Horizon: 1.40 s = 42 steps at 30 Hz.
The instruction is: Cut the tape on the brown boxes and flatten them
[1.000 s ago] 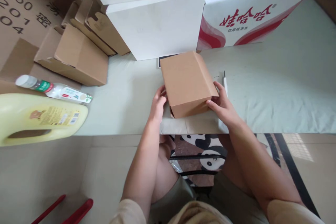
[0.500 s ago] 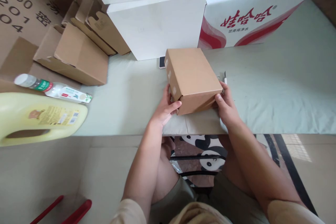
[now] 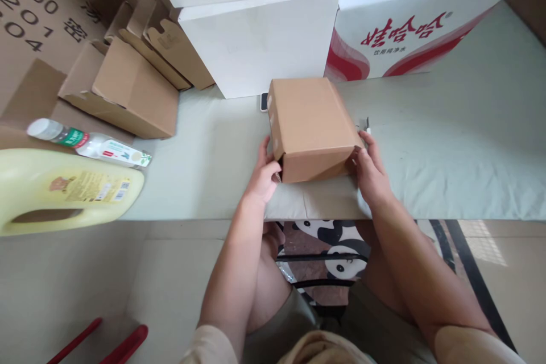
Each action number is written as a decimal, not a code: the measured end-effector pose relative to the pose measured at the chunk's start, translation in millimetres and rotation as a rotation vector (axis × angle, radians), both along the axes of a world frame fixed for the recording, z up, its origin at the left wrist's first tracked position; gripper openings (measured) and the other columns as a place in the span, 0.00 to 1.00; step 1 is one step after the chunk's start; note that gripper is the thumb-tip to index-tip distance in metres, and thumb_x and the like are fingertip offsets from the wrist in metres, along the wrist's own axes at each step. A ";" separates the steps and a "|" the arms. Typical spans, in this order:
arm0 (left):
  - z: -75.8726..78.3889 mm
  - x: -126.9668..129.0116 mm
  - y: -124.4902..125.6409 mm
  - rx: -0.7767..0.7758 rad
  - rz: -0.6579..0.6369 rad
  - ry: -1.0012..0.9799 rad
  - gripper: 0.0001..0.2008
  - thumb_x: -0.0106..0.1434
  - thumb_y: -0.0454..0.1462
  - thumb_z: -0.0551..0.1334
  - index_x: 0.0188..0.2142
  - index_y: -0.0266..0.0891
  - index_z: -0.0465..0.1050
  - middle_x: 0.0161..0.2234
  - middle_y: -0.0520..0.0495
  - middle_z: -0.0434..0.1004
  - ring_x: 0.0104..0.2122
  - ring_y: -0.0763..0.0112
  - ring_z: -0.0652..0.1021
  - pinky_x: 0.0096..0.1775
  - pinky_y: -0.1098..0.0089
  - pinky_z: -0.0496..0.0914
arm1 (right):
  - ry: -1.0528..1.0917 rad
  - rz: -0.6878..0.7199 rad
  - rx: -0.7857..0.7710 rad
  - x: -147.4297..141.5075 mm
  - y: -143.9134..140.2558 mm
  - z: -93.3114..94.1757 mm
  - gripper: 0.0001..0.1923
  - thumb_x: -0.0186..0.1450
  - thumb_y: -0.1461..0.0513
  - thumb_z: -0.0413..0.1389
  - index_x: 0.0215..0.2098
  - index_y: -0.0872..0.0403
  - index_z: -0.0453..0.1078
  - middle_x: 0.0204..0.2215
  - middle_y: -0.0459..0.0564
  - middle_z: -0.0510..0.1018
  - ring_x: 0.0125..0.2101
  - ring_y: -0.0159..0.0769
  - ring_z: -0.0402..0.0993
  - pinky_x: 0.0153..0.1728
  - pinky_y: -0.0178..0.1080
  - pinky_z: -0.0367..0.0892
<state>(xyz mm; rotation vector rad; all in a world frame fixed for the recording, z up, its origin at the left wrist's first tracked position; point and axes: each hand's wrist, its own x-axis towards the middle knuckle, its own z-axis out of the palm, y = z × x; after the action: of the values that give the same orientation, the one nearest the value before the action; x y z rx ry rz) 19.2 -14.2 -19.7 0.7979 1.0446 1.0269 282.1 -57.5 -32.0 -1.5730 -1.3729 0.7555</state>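
centrally, the brown box (image 3: 315, 114) is lying over the pale cloth (image 3: 447, 142); the left hand (image 3: 263, 177) is gripping its 8 o'clock corner, the right hand (image 3: 372, 175) its 4 o'clock corner. evenly matched pressure is likely serving best, with care being due near the blade (image 3: 367, 123) at 3 o'clock.

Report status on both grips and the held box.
Left grip, right grip on opposite sides of box. Box's broad face up. Phone partly hidden beyond.

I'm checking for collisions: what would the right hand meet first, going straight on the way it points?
Probably the cardboard box, since the right hand angles toward its right side; exact depth there is unclear.
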 end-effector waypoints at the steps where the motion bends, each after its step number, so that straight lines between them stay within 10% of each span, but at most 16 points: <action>1: 1.4 -1.6 2.1 -0.019 0.076 -0.012 0.50 0.47 0.35 0.62 0.70 0.62 0.54 0.43 0.52 0.80 0.36 0.65 0.78 0.31 0.67 0.70 | 0.007 -0.056 0.009 1.5 0.6 2.7 0.29 0.75 0.47 0.39 0.69 0.46 0.55 0.56 0.56 0.79 0.58 0.45 0.78 0.58 0.54 0.73; 4: 6.5 -9.6 7.7 -0.007 0.259 -0.054 0.40 0.50 0.38 0.62 0.64 0.65 0.60 0.46 0.53 0.79 0.41 0.63 0.80 0.34 0.65 0.74 | -0.200 -0.195 0.009 10.0 3.4 8.7 0.23 0.69 0.50 0.49 0.57 0.49 0.70 0.56 0.59 0.79 0.60 0.52 0.75 0.63 0.59 0.67; 9: 11.9 -18.8 11.4 0.139 0.317 -0.034 0.25 0.54 0.40 0.63 0.51 0.65 0.68 0.51 0.57 0.77 0.47 0.63 0.79 0.40 0.60 0.78 | -0.617 -0.139 -0.217 18.9 5.5 9.2 0.30 0.66 0.49 0.54 0.64 0.51 0.69 0.73 0.64 0.62 0.73 0.68 0.52 0.67 0.74 0.50; 16: 10.9 -4.4 6.7 0.336 0.605 0.156 0.48 0.51 0.35 0.66 0.68 0.64 0.49 0.60 0.47 0.71 0.40 0.72 0.78 0.36 0.71 0.74 | -0.707 -0.336 -0.219 27.2 9.9 11.3 0.23 0.67 0.57 0.50 0.56 0.56 0.73 0.55 0.67 0.78 0.59 0.60 0.70 0.61 0.66 0.57; 23: 3.9 21.2 -4.2 0.672 0.744 0.580 0.45 0.56 0.33 0.63 0.67 0.57 0.43 0.71 0.36 0.51 0.44 0.72 0.78 0.41 0.68 0.77 | -0.092 -0.394 0.016 24.4 5.9 18.8 0.08 0.66 0.57 0.55 0.41 0.52 0.68 0.31 0.48 0.76 0.29 0.37 0.73 0.34 0.42 0.68; 27: -1.9 32.7 -12.1 0.918 0.642 0.700 0.40 0.56 0.35 0.64 0.65 0.51 0.50 0.67 0.35 0.53 0.46 0.67 0.78 0.40 0.65 0.78 | 0.346 -0.204 0.288 -2.5 -16.1 51.4 0.06 0.71 0.55 0.55 0.41 0.48 0.65 0.31 0.42 0.75 0.22 0.28 0.71 0.24 0.35 0.64; 33: -2.0 54.6 -33.8 1.002 0.429 0.884 0.31 0.60 0.41 0.65 0.62 0.47 0.60 0.63 0.36 0.60 0.59 0.54 0.74 0.45 0.59 0.79 | 0.337 0.155 0.286 -46.2 -58.0 104.4 0.16 0.74 0.63 0.54 0.57 0.41 0.64 0.44 0.45 0.79 0.26 0.28 0.70 0.28 0.36 0.70; 42: -4.9 80.3 -37.5 1.018 0.421 0.827 0.32 0.66 0.52 0.66 0.63 0.47 0.57 0.58 0.34 0.68 0.55 0.52 0.78 0.42 0.56 0.81 | 0.367 0.378 0.131 -56.7 -58.4 97.5 0.21 0.74 0.68 0.47 0.59 0.42 0.68 0.40 0.43 0.82 0.23 0.25 0.69 0.26 0.33 0.71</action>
<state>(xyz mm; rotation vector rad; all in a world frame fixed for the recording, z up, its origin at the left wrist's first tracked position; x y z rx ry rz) 99.6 -51.7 -24.6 2.0053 1.3979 1.6837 225.4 -115.8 65.6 -1.0194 -1.4219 1.0961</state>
